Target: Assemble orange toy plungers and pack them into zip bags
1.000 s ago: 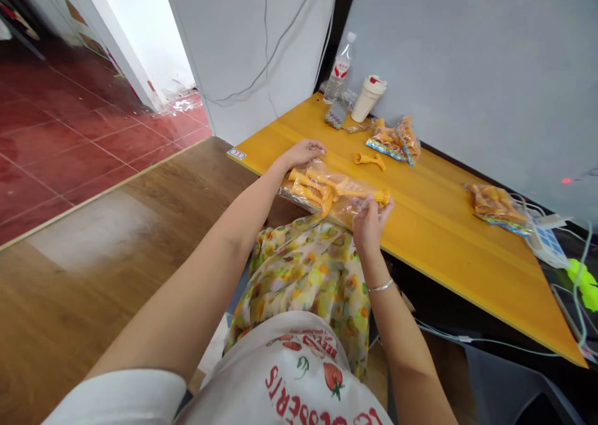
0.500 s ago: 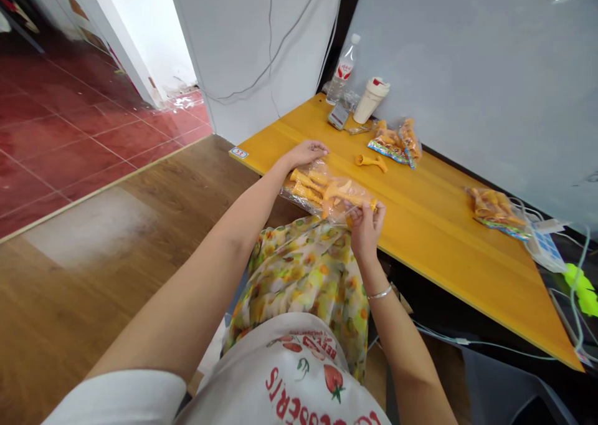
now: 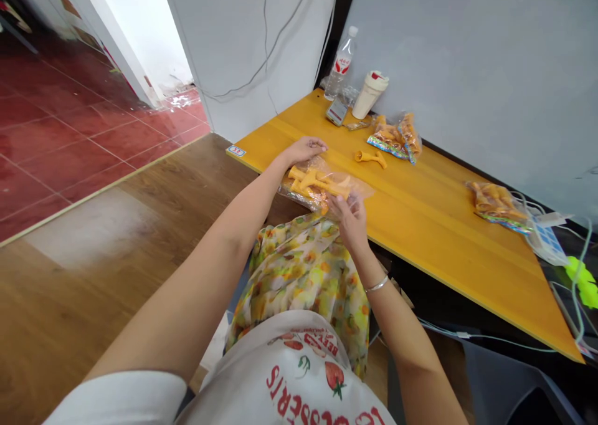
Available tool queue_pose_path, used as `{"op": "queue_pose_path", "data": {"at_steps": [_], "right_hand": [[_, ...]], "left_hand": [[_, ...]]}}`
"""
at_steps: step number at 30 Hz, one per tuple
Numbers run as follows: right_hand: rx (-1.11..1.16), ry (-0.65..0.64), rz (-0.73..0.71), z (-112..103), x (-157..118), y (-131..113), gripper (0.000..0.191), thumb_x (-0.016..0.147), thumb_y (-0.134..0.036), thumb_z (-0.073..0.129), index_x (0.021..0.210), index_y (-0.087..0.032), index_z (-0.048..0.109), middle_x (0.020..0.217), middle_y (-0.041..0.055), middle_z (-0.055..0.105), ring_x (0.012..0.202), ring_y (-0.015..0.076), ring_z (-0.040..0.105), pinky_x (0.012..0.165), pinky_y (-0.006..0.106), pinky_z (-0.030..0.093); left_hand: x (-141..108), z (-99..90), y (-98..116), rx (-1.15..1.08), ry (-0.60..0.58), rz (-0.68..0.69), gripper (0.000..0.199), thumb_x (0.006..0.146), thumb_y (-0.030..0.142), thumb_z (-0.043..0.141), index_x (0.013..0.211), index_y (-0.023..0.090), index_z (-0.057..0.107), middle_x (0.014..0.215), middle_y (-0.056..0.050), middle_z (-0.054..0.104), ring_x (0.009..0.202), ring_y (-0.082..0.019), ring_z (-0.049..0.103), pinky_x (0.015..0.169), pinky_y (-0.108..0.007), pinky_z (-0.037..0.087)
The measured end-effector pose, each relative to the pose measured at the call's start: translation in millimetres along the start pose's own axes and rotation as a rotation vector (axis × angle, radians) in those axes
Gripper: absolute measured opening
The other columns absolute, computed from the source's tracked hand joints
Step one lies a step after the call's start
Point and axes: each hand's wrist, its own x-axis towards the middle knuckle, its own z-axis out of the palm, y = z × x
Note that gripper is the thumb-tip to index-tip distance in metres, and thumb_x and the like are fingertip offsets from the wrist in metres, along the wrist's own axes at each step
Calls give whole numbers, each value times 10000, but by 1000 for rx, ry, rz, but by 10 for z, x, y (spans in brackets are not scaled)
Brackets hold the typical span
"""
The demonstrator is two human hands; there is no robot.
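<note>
Right hand (image 3: 351, 220) is pinched on the clear plastic bag (image 3: 323, 185) of orange plastic parts, at the bag's near corner. Left hand (image 3: 304, 151) lies open beside the bag, at eleven o'clock from the right. The bag sits at the near edge of the yellow table (image 3: 448, 238). A loose orange part (image 3: 371, 158) lies at one o'clock. Risk: a slack pinch could let the bag slip over that edge.

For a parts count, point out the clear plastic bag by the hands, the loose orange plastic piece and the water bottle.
Clear plastic bag (image 3: 359, 187), head view, on its film near the right end.
Loose orange plastic piece (image 3: 371, 157), head view, on its middle stem.
Water bottle (image 3: 342, 65), head view, on its label.
</note>
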Motion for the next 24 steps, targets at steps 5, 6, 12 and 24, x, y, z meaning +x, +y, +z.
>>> {"op": "queue_pose_path", "data": {"at_steps": [5, 6, 12, 24], "right_hand": [[-333, -42, -124, -171, 131, 11, 383, 791, -512, 734, 1040, -239, 633, 1112, 47, 694, 1108, 204, 638, 1033, 427, 519], [-431, -54, -177, -238, 156, -10, 346, 805, -502, 723, 1014, -235, 658, 1117, 56, 694, 1126, 212, 625, 1065, 439, 488], [-788, -148, -351, -501, 185, -195, 283, 868, -478, 650, 1007, -238, 710, 1111, 88, 704, 938, 213, 627, 903, 409, 524], [-818, -20, -345, -870, 969, -235, 150, 884, -312, 553, 884, -201, 654, 904, 30, 702, 854, 184, 615, 875, 364, 502]], "left_hand": [[-8, -9, 12, -1, -8, -13, 106, 809, 203, 701, 876, 121, 710, 616, 27, 599, 579, -86, 470, 643, -242, 373], [-10, -9, 14, 2, -6, -14, 105, 810, 201, 699, 876, 120, 711, 611, 28, 594, 577, -87, 468, 642, -242, 371], [-15, 2, 10, 0, -6, 2, 139, 789, 231, 735, 868, 123, 699, 623, 23, 593, 594, -88, 463, 631, -233, 359], [7, -2, -34, -24, -6, -1, 177, 742, 285, 744, 838, 148, 684, 635, 25, 582, 571, -92, 440, 596, -248, 327]]}}
